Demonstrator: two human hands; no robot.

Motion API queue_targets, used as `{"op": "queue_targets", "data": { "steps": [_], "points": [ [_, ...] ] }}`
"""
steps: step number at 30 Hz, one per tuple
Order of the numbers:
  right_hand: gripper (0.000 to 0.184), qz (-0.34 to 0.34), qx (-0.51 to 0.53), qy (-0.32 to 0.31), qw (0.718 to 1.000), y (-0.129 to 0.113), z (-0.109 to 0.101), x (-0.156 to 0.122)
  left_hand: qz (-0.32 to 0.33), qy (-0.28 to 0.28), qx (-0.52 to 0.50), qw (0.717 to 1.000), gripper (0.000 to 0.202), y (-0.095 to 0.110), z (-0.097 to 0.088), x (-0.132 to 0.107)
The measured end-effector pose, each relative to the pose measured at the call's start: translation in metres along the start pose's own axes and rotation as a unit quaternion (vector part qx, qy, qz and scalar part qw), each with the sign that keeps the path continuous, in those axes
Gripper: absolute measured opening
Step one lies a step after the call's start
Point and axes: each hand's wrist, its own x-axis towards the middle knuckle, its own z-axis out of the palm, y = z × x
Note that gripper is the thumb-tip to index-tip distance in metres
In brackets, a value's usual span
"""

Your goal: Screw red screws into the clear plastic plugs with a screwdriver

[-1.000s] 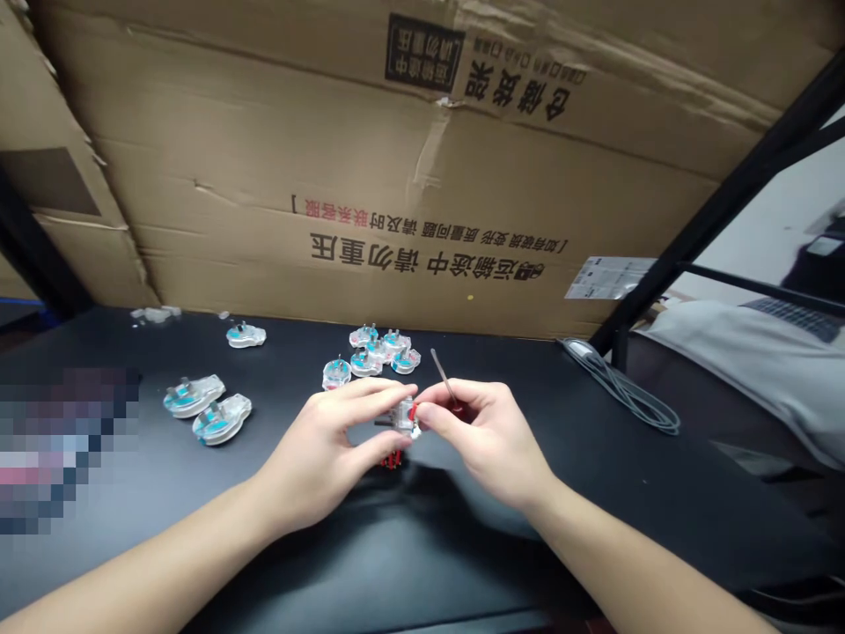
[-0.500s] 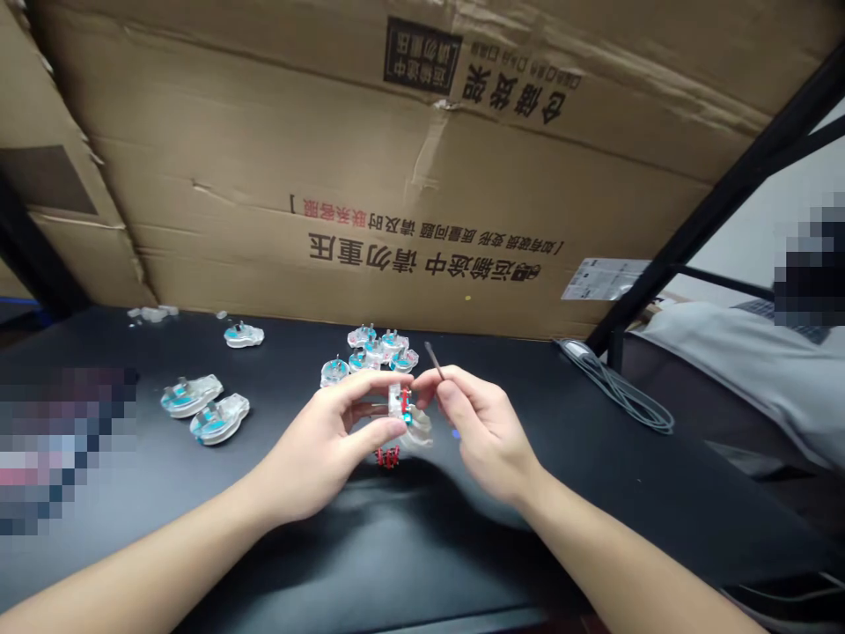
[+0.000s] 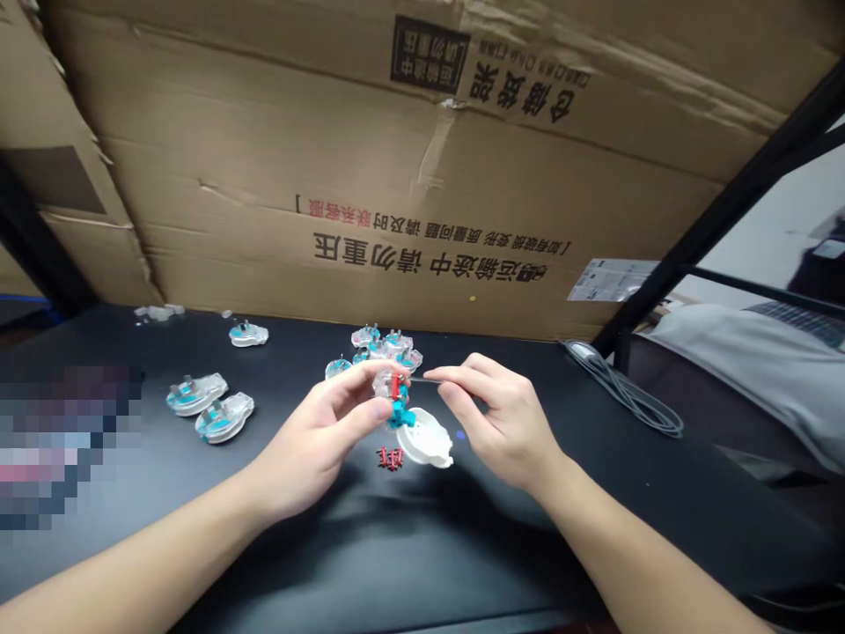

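Screwdriver (image 3: 428, 380) crosswise, tip left toward plug (image 3: 398, 409)

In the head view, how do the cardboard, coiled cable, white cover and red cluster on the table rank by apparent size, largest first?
1. Cardboard
2. Coiled cable
3. White cover
4. Red cluster

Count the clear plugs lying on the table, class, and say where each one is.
9 visible: two front plugs close together at left, one back plug behind them, and six bunched plugs beyond the left hand. Some overlap, so others may be hidden.
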Motion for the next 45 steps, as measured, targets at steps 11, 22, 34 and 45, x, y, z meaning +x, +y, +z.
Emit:
{"op": "queue_targets", "data": {
  "steps": [11, 22, 34, 45],
  "points": [
    [0.026, 0.004, -0.028, -0.004, 1.0, 0.003, 0.0, -0.001, 0.014, 0.007, 0.06, 0.998, 0.03, 0.001, 0.0, 0.002],
    [0.01, -0.163, -0.08, 0.065, 0.981, 0.007, -0.012, -0.002, 0.083, 0.038, 0.341, 0.935, 0.034, 0.011, 0.0, -0.002],
    [0.031, 0.131, 0.192, -0.22, 0.947, 0.001, -0.019, 0.004, 0.131, -0.072, 0.448, 0.882, 0.03, 0.021, -0.017, 0.001],
    [0.006, 0.007, 0.112, -0.003, 0.994, 0.003, -0.022, 0.002, -0.006, -0.006, 0.153, 0.988, 0.035, 0.012, -0.013, 0.007]
  ]
}}
